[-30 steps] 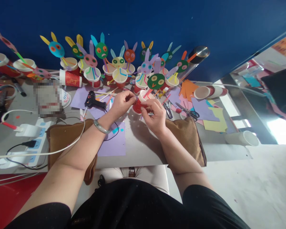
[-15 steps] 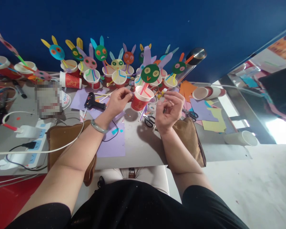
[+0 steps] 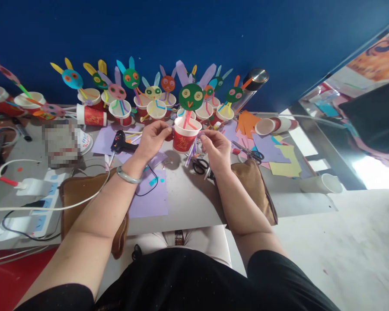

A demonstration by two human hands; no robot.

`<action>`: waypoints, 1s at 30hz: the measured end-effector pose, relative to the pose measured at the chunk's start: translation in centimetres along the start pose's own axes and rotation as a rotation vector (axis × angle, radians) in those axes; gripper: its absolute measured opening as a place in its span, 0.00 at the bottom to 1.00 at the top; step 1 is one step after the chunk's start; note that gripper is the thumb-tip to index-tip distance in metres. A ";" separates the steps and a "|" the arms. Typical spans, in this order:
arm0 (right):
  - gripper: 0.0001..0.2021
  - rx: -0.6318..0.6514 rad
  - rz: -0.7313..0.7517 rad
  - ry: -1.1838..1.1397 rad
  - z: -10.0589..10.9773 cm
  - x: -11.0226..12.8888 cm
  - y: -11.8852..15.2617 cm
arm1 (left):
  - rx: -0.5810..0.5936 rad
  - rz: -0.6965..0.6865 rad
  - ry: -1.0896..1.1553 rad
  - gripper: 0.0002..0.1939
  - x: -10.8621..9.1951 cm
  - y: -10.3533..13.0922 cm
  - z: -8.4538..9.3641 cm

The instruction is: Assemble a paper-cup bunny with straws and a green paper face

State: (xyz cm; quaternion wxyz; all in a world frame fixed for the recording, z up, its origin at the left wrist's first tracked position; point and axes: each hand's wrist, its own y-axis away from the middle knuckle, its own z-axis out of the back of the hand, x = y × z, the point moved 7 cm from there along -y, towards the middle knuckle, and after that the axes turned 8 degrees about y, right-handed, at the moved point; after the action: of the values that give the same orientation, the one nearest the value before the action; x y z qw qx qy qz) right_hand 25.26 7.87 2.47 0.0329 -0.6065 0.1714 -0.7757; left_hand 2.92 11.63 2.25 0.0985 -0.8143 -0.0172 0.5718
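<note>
A red paper cup is between my hands, above the table. From it rises a rabbit figure with a green paper head, lilac ears and red strip legs bent into the cup. My left hand pinches at the cup's left side; a small dark reddish bit shows at its fingertips. At the cup's right side my right hand is closed too, with a small purple bit at the fingertips. What exactly each fingertip grips is partly hidden. Scissors lie below the cup, near my right wrist.
Behind stand several cups with paper rabbit figures. A hot glue gun lies left, beside lilac paper. A power strip with cables is far left. A thermos, paper scraps and another cup are right.
My right hand has moved left to the cup and its fingers have closed at the cup's side. The cup and left hand sit slightly lower and farther left in view, turned a little.
</note>
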 end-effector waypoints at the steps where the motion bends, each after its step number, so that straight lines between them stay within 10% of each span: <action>1: 0.29 0.003 -0.010 -0.006 -0.1 0.1 0.0 | 0.003 -0.002 -0.001 0.12 0.0 0.0 0.0; 30: 0.22 -0.004 0.002 0.014 -0.1 0.2 0.0 | -0.003 0.032 0.008 0.13 0.7 0.0 -0.1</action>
State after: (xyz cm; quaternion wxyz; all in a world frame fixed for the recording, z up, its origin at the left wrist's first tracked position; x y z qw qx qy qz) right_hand 25.13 7.87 2.62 0.0312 -0.6007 0.1738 -0.7797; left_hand 3.29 11.71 1.66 0.0881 -0.8168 -0.0044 0.5701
